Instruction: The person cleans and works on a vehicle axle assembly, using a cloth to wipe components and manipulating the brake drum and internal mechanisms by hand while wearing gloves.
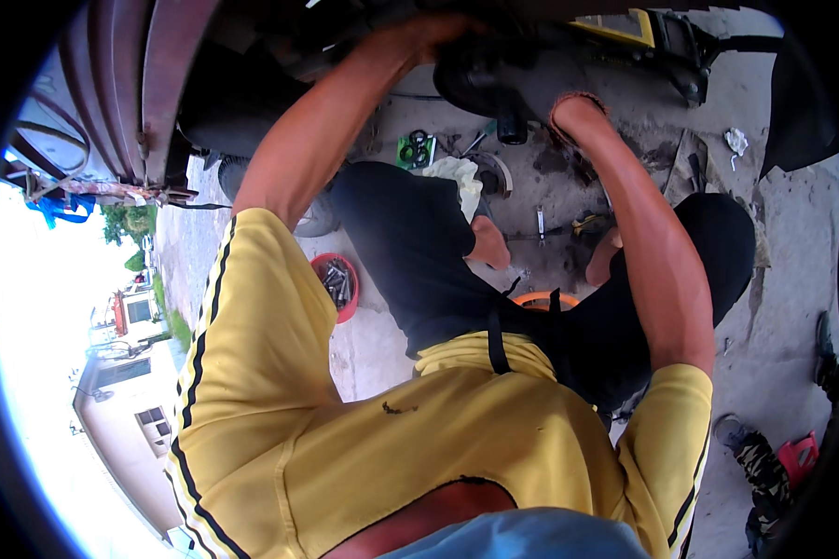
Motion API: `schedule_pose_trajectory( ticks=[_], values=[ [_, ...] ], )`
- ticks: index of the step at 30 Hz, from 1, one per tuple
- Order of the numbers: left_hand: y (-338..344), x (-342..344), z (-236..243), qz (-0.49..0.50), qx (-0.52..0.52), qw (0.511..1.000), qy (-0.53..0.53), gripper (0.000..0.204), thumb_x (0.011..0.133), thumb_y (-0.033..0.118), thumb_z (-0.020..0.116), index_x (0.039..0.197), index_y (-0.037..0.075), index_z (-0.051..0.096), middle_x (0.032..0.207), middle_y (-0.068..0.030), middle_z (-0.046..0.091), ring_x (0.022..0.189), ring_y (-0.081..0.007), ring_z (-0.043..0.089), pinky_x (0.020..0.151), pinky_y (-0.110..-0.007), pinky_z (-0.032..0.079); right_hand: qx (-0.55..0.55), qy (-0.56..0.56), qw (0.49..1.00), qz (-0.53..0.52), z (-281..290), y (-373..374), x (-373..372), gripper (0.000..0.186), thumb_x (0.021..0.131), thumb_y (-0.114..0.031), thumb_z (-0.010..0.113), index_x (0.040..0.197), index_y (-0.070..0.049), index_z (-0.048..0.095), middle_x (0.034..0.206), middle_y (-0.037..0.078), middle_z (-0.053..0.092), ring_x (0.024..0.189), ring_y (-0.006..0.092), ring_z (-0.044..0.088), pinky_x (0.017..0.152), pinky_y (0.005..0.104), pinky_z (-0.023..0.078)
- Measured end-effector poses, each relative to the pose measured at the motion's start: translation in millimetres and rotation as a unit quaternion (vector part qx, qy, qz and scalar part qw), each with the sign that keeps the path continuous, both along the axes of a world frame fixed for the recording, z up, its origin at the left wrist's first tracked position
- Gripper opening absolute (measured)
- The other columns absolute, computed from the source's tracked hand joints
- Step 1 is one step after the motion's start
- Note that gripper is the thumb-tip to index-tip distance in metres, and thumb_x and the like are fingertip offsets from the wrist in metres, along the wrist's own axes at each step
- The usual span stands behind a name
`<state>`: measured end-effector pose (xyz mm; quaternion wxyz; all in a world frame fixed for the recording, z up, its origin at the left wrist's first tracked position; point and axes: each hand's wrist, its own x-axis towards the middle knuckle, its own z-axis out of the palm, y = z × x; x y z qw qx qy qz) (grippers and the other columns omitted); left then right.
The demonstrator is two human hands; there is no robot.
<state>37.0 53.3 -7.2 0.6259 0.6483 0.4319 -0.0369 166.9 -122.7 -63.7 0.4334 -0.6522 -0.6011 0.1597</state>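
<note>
1 black part, long axis sideways

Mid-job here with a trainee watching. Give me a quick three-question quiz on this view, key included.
1. True or false: the red tub is left of the crumpled white cloth or bag in the picture.
2. What does the tub hold?
a) folded rags
b) loose metal pieces
c) green fruit
3. Fill in the colour: the person's left hand reaches up near a large ____ tubular part.

Key: 1. True. 2. b. 3. Black.
</note>
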Motion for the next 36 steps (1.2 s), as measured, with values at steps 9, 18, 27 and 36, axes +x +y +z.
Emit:
schedule_pose_trajectory(
  ticks=[9,18,27,36],
  values=[
    [-59.6,15.6,27.4,0.047,0.132,0.987,-0.082,0.041,0.092,0.014,0.061,0.13,0.001,0.055,0.126,-0.0149,0.062,0.108,-0.0211,0.064,0.098,-0.033,0.051,0.077,-0.157,0.984,-0.018,24.2,30.7,47.3,0.038,0.091,-0.035,0.054,0.111,-0.005,0.067,0.109,0.022,0.066,0.101,0.0369,0.062,0.088,0.0415,0.048],
    [-47.2,-30.9,15.9,0.076,0.201,0.972,-0.091,0.032,0.091,0.01,0.058,0.12,0.001,0.064,0.126,-0.0146,0.062,0.117,-0.0228,0.056,0.104,-0.033,0.042,0.0,-0.084,0.992,0.097,52.1,52.2,53.2,0.038,0.082,-0.033,0.066,0.104,-0.003,0.07,0.106,0.019,0.069,0.092,0.0301,0.065,0.084,0.0369,0.05],
    [-56.4,-24.6,28.4,0.039,0.236,0.971,-0.009,0.038,0.091,0.012,0.056,0.127,0.002,0.06,0.134,-0.0158,0.056,0.124,-0.0245,0.052,0.109,-0.033,0.036,-0.009,-0.044,0.992,0.119,48.7,56.2,42.2,0.05,0.083,-0.039,0.064,0.119,-0.005,0.066,0.121,0.019,0.064,0.108,0.0308,0.063,0.094,0.039,0.047],
    [-53.8,-23.6,27.3,0.096,0.177,0.979,-0.045,0.04,0.088,0.013,0.063,0.126,0.001,0.061,0.134,-0.0157,0.057,0.123,-0.0248,0.053,0.109,-0.033,0.037,-0.049,-0.098,0.989,0.099,45.5,68.1,36.7,0.05,0.082,-0.043,0.061,0.115,-0.005,0.067,0.118,0.022,0.064,0.105,0.0325,0.064,0.09,0.04,0.049]
  ],
)
